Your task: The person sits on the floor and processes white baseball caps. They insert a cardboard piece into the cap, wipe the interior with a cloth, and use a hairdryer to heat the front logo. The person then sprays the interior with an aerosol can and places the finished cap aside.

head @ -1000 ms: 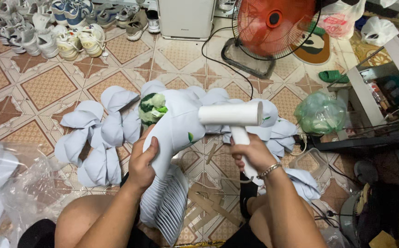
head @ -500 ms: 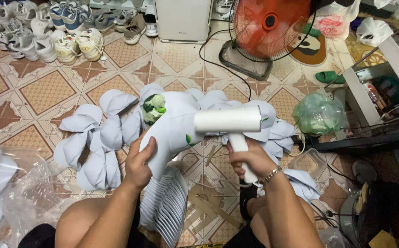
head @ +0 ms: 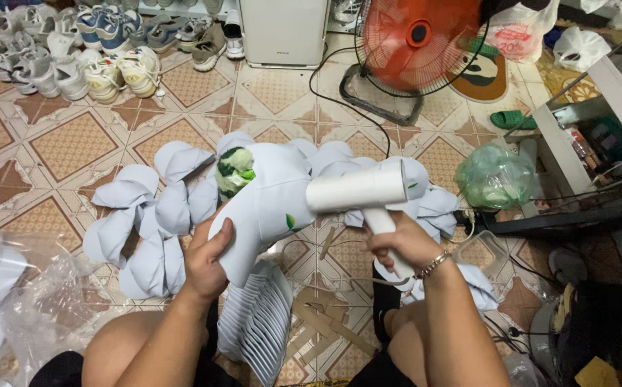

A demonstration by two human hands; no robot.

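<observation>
My left hand (head: pixel 207 261) grips the soft, light white cap (head: pixel 264 201) by its brim (pliable, I'd judge); right hand (head: pixel 400 240) wraps the steamer (head: pixel 359 192) handle.

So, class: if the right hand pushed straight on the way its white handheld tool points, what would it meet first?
Most likely the white cap held up by the left hand; the white handheld tool in the right hand aims at it, though depth is unclear.

Single head-worn camera, looking steeply down and forward from close above the seated person's lap. Field covers the tiled floor (head: pixel 74 143) out to the orange fan (head: pixel 418 36).
</observation>
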